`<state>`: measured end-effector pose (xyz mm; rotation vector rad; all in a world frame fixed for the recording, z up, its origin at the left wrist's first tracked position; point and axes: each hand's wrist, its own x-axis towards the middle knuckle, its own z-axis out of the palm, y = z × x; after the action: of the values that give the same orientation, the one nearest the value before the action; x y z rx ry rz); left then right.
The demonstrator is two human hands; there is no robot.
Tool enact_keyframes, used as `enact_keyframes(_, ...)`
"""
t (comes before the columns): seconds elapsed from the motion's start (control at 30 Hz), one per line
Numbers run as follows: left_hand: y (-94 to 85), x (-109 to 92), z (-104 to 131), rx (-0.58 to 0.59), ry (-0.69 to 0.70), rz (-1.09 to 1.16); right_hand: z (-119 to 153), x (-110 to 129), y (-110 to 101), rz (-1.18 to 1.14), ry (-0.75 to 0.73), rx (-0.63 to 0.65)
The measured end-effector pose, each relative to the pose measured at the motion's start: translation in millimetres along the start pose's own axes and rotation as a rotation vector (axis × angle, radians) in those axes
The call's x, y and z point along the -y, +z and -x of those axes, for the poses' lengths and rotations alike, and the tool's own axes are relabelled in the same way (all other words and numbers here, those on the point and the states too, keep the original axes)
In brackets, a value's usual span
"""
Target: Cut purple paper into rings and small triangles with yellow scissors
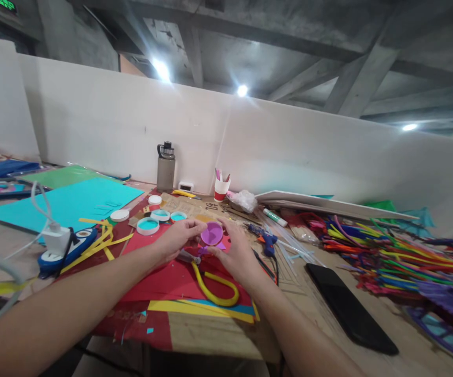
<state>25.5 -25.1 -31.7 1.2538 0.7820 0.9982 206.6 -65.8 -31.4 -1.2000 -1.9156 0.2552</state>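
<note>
A small round purple-lined lid [211, 233] is held up between my two hands over red paper [143, 277], its inside facing me. My left hand [181, 236] pinches its left edge with the fingertips. My right hand [236, 254] curves round the right side, thumb below and fingers above. Scraps of purple paper [221, 246] show just under the lid. Below my hands lie pliers with yellow handles [220, 301]. To the left stand several white lids, including a turquoise-lined lid [147, 225].
A blue hot glue gun [268, 243] and a black phone [350, 309] lie to the right, before a heap of coloured pipe cleaners [391, 262]. At left are turquoise card [73, 204] and a power strip [69, 251]. Behind stand a bottle [165, 170] and a pencil cup [221, 189].
</note>
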Motion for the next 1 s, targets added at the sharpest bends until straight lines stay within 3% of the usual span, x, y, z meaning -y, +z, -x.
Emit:
enact_keyframes(0.23,0.2,2.1,0.4,0.06,-0.045,0.084,0.7,2.8,-1.7,-0.034,-0.002,-0.002)
enact_keyframes(0.37,-0.6,0.9,-1.2,0.028,-0.034,0.077,0.4,2.2,-1.3,-0.031,0.012,-0.01)
enact_keyframes(0.5,-8.5,-12.8,-7.8,-0.072,0.023,0.079,1.0,-1.8,-0.3,0.017,0.05,-0.018)
enact_keyframes(0.63,-32.4,-34.9,-17.3,-0.268,0.126,0.088,2.8,-3.8,0.7,0.043,0.047,-0.012)
enact_keyframes(0.73,-57.9,-47.2,-22.1,-0.335,0.207,-0.063,3.3,-1.0,0.9,0.056,0.015,0.017)
enact_keyframes(0.87,-87.5,-51.4,-24.7,-0.456,0.254,-0.453,2.7,4.9,-2.2,0.027,0.067,0.147)
enact_keyframes(1.0,-98.0,-46.0,-26.2,-0.504,0.243,-0.698,0.3,4.0,-11.9,0.068,0.139,0.181)
